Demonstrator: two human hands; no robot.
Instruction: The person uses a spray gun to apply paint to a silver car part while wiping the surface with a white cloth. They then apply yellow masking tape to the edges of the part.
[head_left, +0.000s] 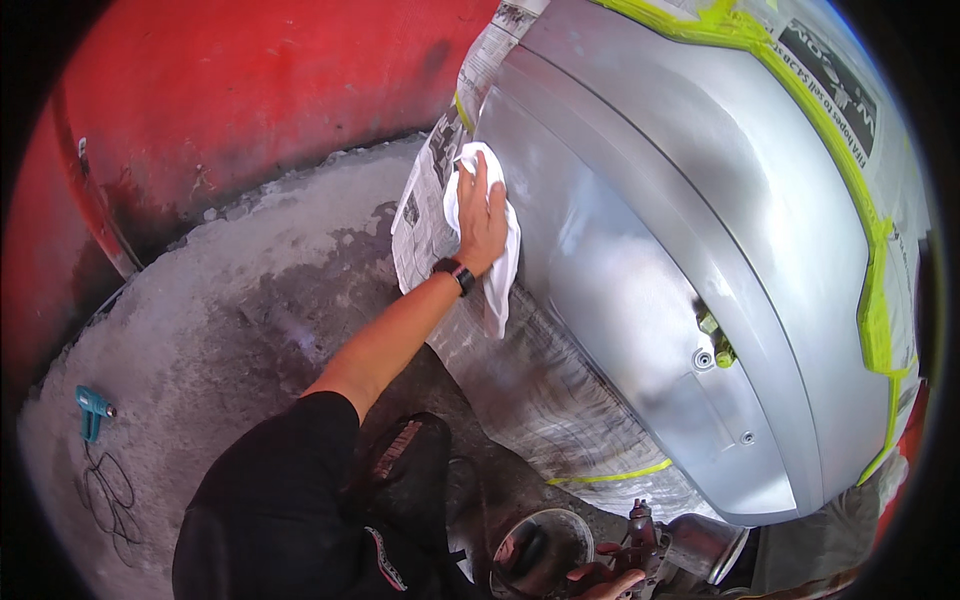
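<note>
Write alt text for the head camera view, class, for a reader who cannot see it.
A person's left hand presses a white cloth against a silver car body panel masked with newspaper and yellow-green tape. The right hand, at the bottom edge, holds a spray gun; a red wall stands behind.

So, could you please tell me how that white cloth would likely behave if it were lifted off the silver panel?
The white cloth would probably be floppy: it already drapes and folds below the left hand pressing it on the silver panel. It looks thin, so likely light. It would hardly roll or break.
</note>
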